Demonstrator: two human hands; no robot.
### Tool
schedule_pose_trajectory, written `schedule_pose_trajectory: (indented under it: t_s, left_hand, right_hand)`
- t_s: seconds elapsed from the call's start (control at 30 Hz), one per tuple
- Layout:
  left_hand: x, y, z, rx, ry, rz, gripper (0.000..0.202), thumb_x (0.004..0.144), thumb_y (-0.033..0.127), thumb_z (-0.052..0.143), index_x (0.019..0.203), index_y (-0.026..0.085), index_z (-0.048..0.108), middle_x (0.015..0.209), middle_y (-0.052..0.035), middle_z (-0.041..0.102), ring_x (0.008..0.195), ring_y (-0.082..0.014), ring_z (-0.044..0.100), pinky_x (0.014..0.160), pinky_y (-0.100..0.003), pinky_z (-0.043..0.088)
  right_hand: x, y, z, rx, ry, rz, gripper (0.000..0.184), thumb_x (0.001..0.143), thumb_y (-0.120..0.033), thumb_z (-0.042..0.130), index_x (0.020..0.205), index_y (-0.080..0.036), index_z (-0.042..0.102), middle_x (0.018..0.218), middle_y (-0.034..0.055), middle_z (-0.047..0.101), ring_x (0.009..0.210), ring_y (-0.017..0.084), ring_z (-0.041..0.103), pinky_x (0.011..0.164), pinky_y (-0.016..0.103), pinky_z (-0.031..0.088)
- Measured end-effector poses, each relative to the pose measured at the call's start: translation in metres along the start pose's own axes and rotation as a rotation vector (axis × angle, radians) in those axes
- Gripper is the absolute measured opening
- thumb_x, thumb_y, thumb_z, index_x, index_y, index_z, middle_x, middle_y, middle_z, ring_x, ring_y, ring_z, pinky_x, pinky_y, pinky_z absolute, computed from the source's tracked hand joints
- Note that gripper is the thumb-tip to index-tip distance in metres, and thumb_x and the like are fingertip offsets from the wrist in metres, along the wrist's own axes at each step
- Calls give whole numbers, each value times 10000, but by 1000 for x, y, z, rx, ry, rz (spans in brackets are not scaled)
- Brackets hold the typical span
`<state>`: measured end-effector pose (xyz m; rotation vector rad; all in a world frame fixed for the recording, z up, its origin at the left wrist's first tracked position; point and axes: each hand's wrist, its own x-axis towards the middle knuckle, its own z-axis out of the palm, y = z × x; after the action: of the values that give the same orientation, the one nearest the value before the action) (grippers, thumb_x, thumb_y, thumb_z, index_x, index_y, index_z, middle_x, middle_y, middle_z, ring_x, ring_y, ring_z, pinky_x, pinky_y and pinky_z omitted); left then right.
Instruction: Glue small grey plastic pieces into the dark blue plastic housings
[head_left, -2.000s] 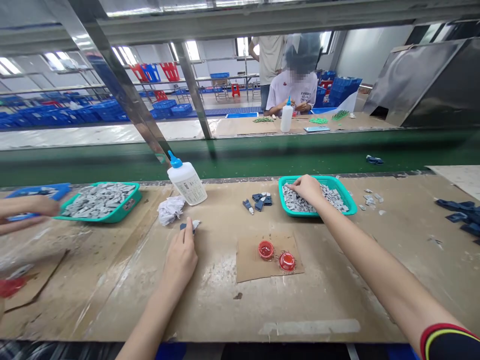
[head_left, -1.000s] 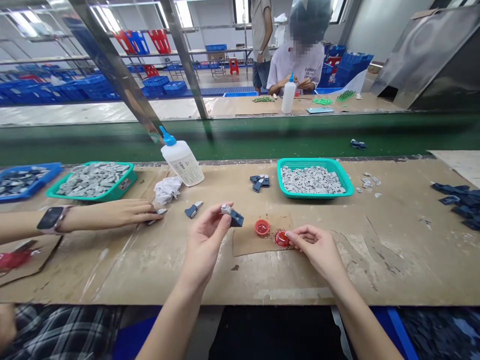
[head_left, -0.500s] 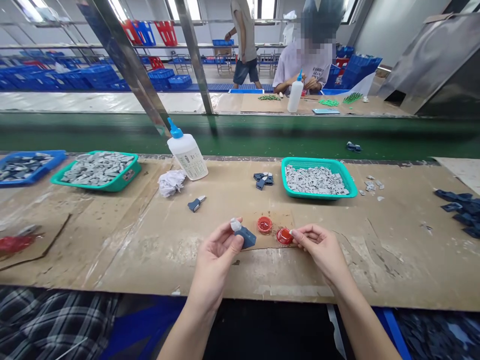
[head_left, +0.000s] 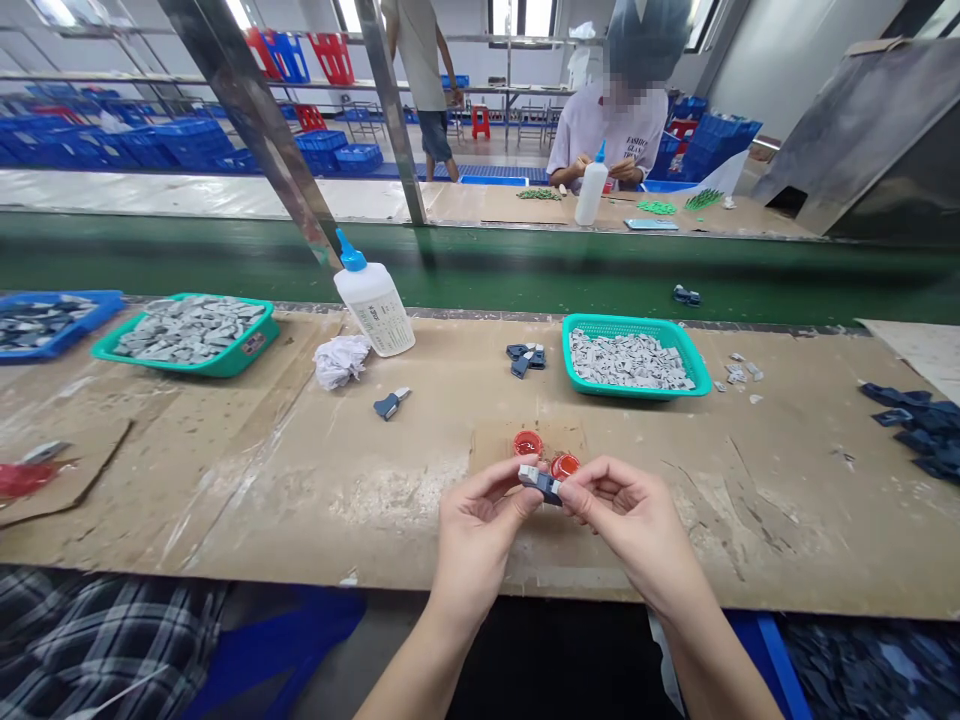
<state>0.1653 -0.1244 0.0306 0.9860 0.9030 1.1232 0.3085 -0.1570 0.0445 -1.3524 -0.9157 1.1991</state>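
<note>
My left hand [head_left: 480, 530] and my right hand [head_left: 630, 520] meet over the front edge of a cardboard square [head_left: 487, 450]. Between their fingertips they pinch a small dark blue part with a grey-white end [head_left: 540, 484]. Just behind my fingers, two small red cups [head_left: 527, 443] [head_left: 565, 465] stand on the cardboard, the right one partly hidden by my right hand. Farther left on the workbench lies a similar blue part with a grey tip [head_left: 388, 405].
A teal basket of grey pieces [head_left: 636, 355], a small heap of blue parts [head_left: 525, 360], a glue bottle [head_left: 373, 308] and a white rag [head_left: 341, 361] sit ahead. A green conveyor belt [head_left: 480, 270] runs behind the bench, with a co-worker [head_left: 611, 130] beyond it.
My right hand has left the red cup and moved up to the blue part. Both hands now hold it together, closer to the centre of the cardboard.
</note>
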Motion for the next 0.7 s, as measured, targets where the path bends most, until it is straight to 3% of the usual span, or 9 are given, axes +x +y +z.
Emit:
schedule_pose_trajectory:
  t_s: [0.17,0.27,0.33,0.43,0.6,0.7]
  left_hand:
    - [-4,0,-3,79,-66,21,193,737,213,749,928,219,769,957,-73,756,898,-253,711,810,-343,589]
    - [-6,-1,-4,88,-100,-5,208,748,207,738,952,232,768,960,-67,758,870,-252,720,794,-346,599]
    - [-7,-2,-4,89,-94,-14,213,754,203,731,962,235,767,962,-64,758,853,-246,724,791,-342,602]
    - [-9,-4,-3,52,-66,-25,208,746,196,739,948,234,770,970,-62,757,880,-248,721,794,-327,602]
    - [-13,-7,-2,2,-50,-19,212,752,185,737,955,237,767,989,-61,752,918,-245,715,815,-313,596]
    - [-10,-7,-3,1,-96,-19,266,772,186,722,1033,238,743,1049,-62,738,983,-241,696,874,-319,575]
  right_hand:
    - [2,5,-12,-65,-157,102,296,730,-446,749,783,-205,585,616,-18,625,593,130,566,498,207,411]
    - [2,7,-14,-102,-243,154,297,770,-472,705,886,-222,595,818,30,684,733,169,608,457,188,419]
    - [0,10,-12,-73,-238,142,274,788,-469,687,852,-214,611,905,49,687,796,181,620,489,202,466]
    - [-2,17,-6,75,-188,92,266,773,-436,719,750,-193,613,831,32,683,705,144,615,594,241,518]
    - [-4,22,-1,156,-161,46,224,758,-375,753,712,-192,634,741,10,662,651,124,593,637,247,508]
    - [-5,19,1,153,-116,40,199,751,-355,763,702,-195,657,722,9,666,664,129,595,647,240,505]
